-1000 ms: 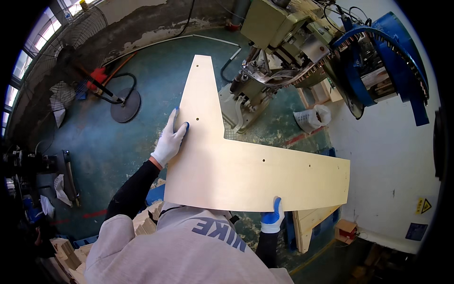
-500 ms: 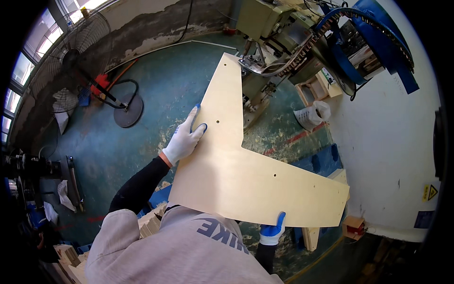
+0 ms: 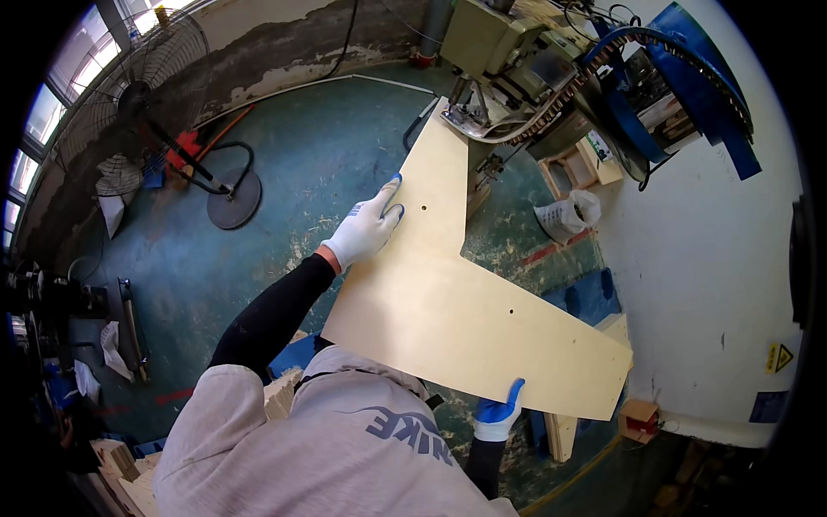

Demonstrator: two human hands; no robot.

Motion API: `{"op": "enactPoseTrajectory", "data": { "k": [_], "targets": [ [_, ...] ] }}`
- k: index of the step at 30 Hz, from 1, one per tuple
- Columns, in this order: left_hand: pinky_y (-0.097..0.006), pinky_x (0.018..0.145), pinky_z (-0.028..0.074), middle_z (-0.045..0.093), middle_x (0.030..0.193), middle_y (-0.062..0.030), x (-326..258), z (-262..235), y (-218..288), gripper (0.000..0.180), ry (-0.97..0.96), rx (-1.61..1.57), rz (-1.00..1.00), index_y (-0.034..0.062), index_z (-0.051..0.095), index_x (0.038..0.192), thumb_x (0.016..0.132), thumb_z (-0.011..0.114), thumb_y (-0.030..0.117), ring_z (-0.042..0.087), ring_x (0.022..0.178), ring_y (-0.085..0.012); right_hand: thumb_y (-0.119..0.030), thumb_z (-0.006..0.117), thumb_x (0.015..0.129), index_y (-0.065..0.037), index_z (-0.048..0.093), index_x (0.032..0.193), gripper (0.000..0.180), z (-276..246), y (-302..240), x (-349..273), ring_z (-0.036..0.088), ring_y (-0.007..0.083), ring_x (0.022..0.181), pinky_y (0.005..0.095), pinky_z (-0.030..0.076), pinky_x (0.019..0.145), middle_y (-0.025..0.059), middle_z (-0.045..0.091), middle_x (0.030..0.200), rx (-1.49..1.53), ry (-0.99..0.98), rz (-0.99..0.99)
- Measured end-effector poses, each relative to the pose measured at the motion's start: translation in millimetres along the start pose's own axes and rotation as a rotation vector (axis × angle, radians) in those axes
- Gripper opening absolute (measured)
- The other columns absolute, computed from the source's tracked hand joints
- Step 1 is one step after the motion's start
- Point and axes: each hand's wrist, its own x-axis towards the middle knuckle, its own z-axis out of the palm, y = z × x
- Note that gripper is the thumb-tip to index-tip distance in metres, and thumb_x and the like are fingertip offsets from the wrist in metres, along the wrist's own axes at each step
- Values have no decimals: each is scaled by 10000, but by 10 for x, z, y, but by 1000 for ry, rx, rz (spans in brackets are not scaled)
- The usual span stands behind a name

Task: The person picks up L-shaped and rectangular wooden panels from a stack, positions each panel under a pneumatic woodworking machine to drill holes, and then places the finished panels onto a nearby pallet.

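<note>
A large, pale, L-shaped plywood panel point(image 3: 431, 284) with several small holes spans the space before me. My left hand point(image 3: 364, 226), in a white glove with blue fingertips, grips its left edge, thumb and a finger showing on top. At the near edge my right hand point(image 3: 500, 414) clasps the panel with its blue thumb on top; its other fingers are hidden underneath. The panel's narrow far end reaches under the head of a green-grey press machine point(image 3: 487, 39), by its metal feed track point(image 3: 504, 133). That tip is partly covered by the machine.
A blue round feeder point(image 3: 702, 77) stands at the upper right. Beneath it are a wooden box point(image 3: 573, 172) and a white sack point(image 3: 567, 217). A floor fan point(image 3: 133, 99) is at the far left, and stacked wood point(image 3: 116, 465) at the lower left.
The panel's far end has swung right, further under the machine head, and the panel has turned slightly clockwise. My left hand has moved right with it; my right hand has barely shifted.
</note>
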Motion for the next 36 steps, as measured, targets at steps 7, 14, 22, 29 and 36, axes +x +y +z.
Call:
{"op": "enactPoseTrajectory", "data": {
  "k": [7, 14, 22, 29, 36],
  "targets": [
    [-391, 1040, 444, 583, 1332, -330, 20, -16, 88, 582, -108, 58, -68, 17, 320, 1569, 1061, 489, 246, 591, 1235, -435, -365, 490, 1086, -41, 458, 1477, 510, 12, -63, 16, 589, 276, 1271, 434, 524, 1045, 126, 555, 1453, -24, 75, 3],
    [-424, 973, 476, 621, 1222, -346, 59, 40, 100, 593, -145, 99, -110, 43, 319, 1576, 1051, 503, 246, 637, 1120, -449, -354, 495, 1084, -47, 453, 1488, 509, -62, -90, 71, 570, 298, 1297, 450, 516, 1061, 139, 542, 1468, -83, 78, -2],
    [-414, 947, 486, 650, 1168, -325, 42, 18, 117, 593, -96, 112, -96, 49, 318, 1579, 1048, 491, 249, 661, 1059, -433, -336, 494, 1088, -25, 473, 1468, 491, 145, -114, -50, 576, 275, 1289, 421, 503, 1077, 141, 560, 1447, -20, 66, 6],
    [-432, 842, 497, 661, 1065, -310, 65, -20, 107, 589, -120, 90, -96, 46, 345, 1561, 1033, 525, 234, 666, 947, -420, -344, 485, 1091, -21, 462, 1478, 504, 261, -84, -94, 567, 276, 1296, 427, 490, 1084, 143, 549, 1457, -20, 46, -55],
    [-427, 929, 484, 650, 1166, -314, 70, -76, 170, 575, -132, 118, -133, 41, 356, 1553, 1046, 518, 259, 648, 1070, -429, -340, 488, 1091, -17, 464, 1475, 503, 183, -15, -120, 569, 269, 1290, 417, 488, 1083, 142, 557, 1444, -10, 50, -64]
  ]
}}
